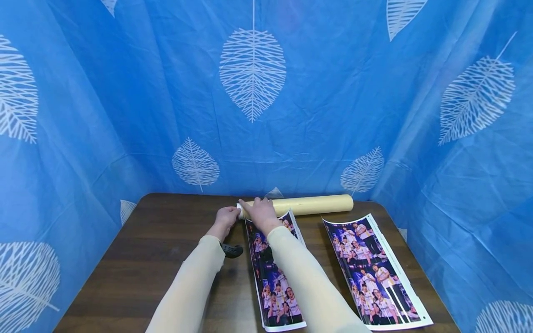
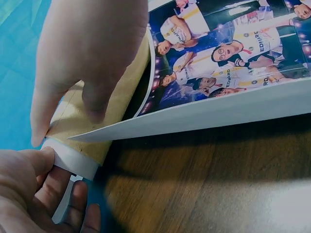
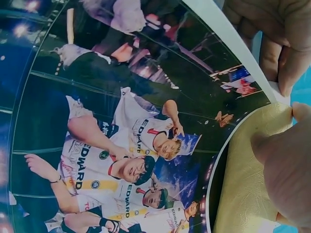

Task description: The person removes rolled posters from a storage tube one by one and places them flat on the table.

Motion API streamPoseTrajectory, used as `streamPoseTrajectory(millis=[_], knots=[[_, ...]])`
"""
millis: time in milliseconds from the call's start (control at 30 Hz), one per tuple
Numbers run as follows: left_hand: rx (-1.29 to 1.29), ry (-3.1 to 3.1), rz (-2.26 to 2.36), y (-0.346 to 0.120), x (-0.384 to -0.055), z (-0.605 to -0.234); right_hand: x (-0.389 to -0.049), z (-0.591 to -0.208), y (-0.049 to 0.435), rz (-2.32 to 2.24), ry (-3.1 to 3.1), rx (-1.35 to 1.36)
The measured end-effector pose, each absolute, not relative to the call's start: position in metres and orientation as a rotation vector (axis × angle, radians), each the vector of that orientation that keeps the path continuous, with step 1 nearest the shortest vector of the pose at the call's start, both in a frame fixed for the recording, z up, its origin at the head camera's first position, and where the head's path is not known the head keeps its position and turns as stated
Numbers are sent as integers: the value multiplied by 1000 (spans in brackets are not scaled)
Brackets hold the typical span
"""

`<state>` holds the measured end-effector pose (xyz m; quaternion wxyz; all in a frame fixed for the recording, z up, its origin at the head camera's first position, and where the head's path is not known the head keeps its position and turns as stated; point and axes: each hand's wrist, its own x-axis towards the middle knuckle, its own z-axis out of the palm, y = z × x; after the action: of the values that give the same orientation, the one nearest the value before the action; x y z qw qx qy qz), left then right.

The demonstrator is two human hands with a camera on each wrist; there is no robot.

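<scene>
A long pale-yellow tube point(image 1: 316, 204) lies across the back of the table, with a white end piece point(image 2: 77, 161) at its left end. My left hand point(image 1: 225, 219) pinches that white end, thumb on its outer side and fingers at its opening. From above, my right hand point(image 1: 263, 215) grips the tube close to the same end, thumb and fingers on opposite sides. A glossy photo sheet point(image 1: 276, 277) of people in white jerseys lies beneath my right forearm. Its curled far edge rises against the tube, partly hidden behind my right hand in the head view.
To the right lies another printed photo sheet point(image 1: 370, 273) with a white margin, its far left corner lifted. The dark wooden table point(image 1: 137, 263) backs onto a blue curtain point(image 1: 316, 92) with white leaf patterns, which hangs on three sides.
</scene>
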<state>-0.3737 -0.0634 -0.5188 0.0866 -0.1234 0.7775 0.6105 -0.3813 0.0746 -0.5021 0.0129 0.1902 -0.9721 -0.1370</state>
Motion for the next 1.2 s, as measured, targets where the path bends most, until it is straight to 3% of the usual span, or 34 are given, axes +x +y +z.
streamPoseTrajectory(millis=[1200], knots=[[-379, 2363, 1875, -73, -369, -518, -373, -502, 75, -422, -2950, 578]])
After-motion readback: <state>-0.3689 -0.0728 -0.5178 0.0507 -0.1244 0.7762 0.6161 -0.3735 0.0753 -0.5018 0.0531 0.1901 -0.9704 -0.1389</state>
